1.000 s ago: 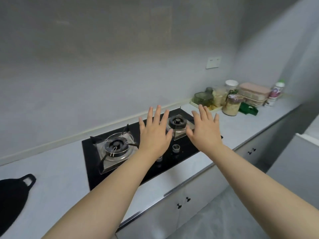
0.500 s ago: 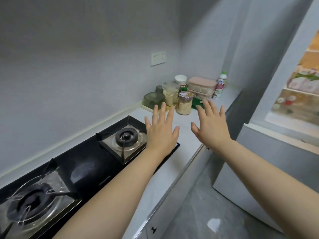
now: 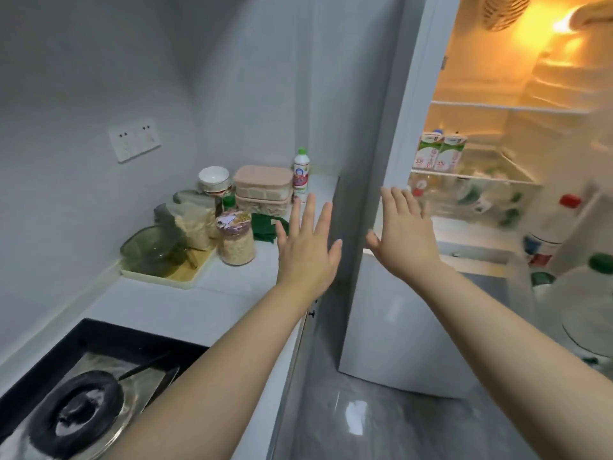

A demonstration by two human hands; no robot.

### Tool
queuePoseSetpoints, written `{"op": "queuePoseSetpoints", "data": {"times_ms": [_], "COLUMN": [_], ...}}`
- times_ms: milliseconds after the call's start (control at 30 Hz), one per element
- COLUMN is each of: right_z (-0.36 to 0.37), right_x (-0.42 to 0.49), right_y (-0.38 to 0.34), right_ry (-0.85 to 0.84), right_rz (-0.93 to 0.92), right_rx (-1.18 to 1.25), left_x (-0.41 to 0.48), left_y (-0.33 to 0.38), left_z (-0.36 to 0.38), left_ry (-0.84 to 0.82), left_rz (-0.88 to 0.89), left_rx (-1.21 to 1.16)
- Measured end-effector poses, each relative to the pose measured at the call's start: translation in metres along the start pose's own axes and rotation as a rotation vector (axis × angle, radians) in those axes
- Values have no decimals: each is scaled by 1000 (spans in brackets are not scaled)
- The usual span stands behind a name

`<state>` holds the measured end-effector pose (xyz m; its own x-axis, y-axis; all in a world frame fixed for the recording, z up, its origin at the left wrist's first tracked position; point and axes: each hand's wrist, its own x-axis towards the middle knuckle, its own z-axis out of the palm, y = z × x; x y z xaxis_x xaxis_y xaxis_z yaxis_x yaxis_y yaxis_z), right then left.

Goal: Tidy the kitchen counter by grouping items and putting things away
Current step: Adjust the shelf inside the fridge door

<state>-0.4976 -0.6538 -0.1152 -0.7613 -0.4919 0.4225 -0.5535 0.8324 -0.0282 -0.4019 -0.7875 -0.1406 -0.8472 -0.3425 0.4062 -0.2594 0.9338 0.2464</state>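
My left hand (image 3: 306, 249) hangs in the air over the counter's right end, fingers straight and spread, holding nothing. My right hand (image 3: 406, 232) is raised the same way in front of the open fridge (image 3: 481, 134), also holding nothing. Behind my left hand a group of items stands in the counter's corner: a jar of oats (image 3: 236, 240), bags of grain (image 3: 195, 220), stacked pink boxes (image 3: 263, 187), a white bowl (image 3: 214, 177), a white bottle with a green cap (image 3: 301, 175) and a green cloth (image 3: 263, 227). A green glass bowl (image 3: 152, 250) sits on a cream tray (image 3: 185, 280).
A gas burner (image 3: 76, 410) on the black hob lies at lower left. The lit fridge holds two milk cartons (image 3: 439, 151) on a shelf and bottles (image 3: 547, 234) in its door at right. Grey floor tiles (image 3: 381, 419) show between the counter and the fridge.
My view has swung right from the hob to the counter's corner and the open fridge. Both hands stayed raised and spread, holding nothing.
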Motion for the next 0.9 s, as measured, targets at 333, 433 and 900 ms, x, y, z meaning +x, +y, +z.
{"op": "queuePoseSetpoints", "data": {"times_ms": [333,433,900], "right_z": [54,64,64], "right_x": [93,114,166], "right_y": [120,151,264], "right_ry": [-9,23,182], "right_rz": [414,447,559], "right_rx": [56,40,60], "left_x": [134,172,296], "left_y": [72,90,213], "left_z": [86,106,189], "left_ry": [-40,-66,-93], "left_rz": [205,259,561], "left_rx": [-191,-255,-626]}}
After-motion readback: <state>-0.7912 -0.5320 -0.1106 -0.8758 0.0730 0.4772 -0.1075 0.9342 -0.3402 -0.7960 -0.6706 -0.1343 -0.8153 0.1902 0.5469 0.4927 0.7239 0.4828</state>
